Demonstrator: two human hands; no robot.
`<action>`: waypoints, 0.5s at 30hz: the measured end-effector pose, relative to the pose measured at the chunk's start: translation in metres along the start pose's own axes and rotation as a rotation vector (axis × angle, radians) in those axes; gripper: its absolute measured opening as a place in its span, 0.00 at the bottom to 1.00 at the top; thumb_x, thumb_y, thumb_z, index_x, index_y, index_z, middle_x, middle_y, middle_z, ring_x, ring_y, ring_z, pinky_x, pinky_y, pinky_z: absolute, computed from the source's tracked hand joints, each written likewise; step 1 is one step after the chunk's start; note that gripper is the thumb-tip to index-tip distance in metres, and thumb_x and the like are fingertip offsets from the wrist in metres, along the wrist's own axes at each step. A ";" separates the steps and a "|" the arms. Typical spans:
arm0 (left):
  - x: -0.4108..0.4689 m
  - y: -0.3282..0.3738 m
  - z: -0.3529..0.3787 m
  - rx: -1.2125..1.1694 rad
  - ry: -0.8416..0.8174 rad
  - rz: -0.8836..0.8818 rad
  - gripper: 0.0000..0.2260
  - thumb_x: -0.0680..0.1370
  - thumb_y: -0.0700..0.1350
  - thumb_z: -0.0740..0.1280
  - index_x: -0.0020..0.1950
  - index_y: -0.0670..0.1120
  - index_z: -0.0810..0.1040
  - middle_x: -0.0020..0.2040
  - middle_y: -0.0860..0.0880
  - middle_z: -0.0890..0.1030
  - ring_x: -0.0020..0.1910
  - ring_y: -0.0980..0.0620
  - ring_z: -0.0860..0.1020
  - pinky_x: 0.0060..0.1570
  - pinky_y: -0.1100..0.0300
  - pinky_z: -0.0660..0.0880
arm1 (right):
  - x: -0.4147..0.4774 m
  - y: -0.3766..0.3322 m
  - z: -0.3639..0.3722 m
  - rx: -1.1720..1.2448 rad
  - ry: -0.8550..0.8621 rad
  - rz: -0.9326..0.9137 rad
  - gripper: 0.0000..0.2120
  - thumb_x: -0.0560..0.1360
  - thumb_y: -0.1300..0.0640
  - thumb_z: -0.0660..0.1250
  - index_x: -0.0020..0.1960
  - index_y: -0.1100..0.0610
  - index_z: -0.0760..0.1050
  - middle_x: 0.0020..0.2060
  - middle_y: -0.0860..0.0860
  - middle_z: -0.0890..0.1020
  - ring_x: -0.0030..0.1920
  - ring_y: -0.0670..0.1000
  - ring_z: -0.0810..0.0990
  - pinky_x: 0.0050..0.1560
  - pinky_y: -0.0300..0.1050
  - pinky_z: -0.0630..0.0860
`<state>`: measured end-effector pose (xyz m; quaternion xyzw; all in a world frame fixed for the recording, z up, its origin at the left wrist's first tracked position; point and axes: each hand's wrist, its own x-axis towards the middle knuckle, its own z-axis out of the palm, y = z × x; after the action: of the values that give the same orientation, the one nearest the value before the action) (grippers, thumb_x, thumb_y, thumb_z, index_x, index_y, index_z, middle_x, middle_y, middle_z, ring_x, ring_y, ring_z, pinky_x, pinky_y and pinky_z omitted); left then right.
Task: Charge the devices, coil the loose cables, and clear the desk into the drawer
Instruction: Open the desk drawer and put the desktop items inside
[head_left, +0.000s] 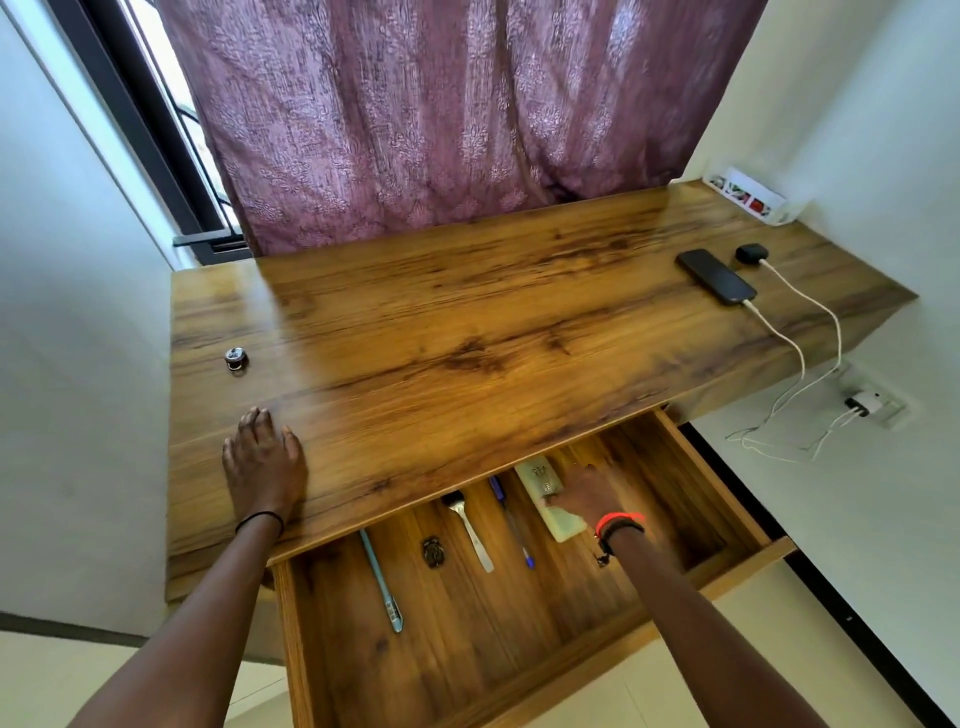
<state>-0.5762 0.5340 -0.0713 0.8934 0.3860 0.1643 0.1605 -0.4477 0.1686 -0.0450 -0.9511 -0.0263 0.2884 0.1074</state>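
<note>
The wooden desk (467, 312) has its drawer (727, 577) pulled out. My left hand (262, 460) rests flat on the desk's front left, fingers straight. My right hand (589, 493) reaches into the drawer and touches a pale flat remote-like device (558, 522); whether it grips it I cannot tell. In the drawer lie a light blue pen (382, 584), a small dark trinket (432, 552), a metal fork (467, 527) and a blue pen (511, 517). A black phone (716, 275) and a black earbud case (751, 253) sit at the desk's right, each with a white cable (789, 353) plugged in.
The cables hang off the desk's right edge to a charger in a wall socket (867, 404). A small round metal object (236, 357) lies on the desk's left. A white box (748, 195) stands at the back right corner. A purple curtain (441, 114) hangs behind.
</note>
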 end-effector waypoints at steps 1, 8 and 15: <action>0.000 0.001 0.000 0.005 0.001 -0.002 0.19 0.80 0.45 0.57 0.69 0.40 0.64 0.69 0.40 0.66 0.70 0.41 0.64 0.71 0.45 0.54 | 0.000 0.003 -0.008 -0.007 -0.014 0.000 0.28 0.70 0.48 0.72 0.63 0.61 0.70 0.61 0.58 0.75 0.61 0.58 0.75 0.57 0.49 0.73; 0.022 -0.006 -0.007 0.025 0.052 -0.047 0.15 0.78 0.46 0.61 0.61 0.39 0.71 0.60 0.36 0.72 0.61 0.36 0.71 0.67 0.41 0.60 | 0.010 -0.013 -0.078 0.112 0.061 -0.024 0.19 0.70 0.59 0.69 0.58 0.63 0.71 0.38 0.55 0.79 0.35 0.54 0.78 0.42 0.50 0.77; 0.047 -0.027 -0.003 0.029 0.054 -0.097 0.18 0.79 0.48 0.60 0.64 0.40 0.69 0.66 0.40 0.68 0.68 0.41 0.65 0.71 0.41 0.53 | 0.025 -0.138 -0.105 -0.036 0.292 -0.320 0.07 0.74 0.56 0.67 0.49 0.59 0.75 0.52 0.59 0.81 0.54 0.59 0.79 0.48 0.48 0.74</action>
<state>-0.5642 0.5873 -0.0721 0.8711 0.4354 0.1749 0.1449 -0.3666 0.2857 0.0568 -0.9683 -0.1664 0.1262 0.1374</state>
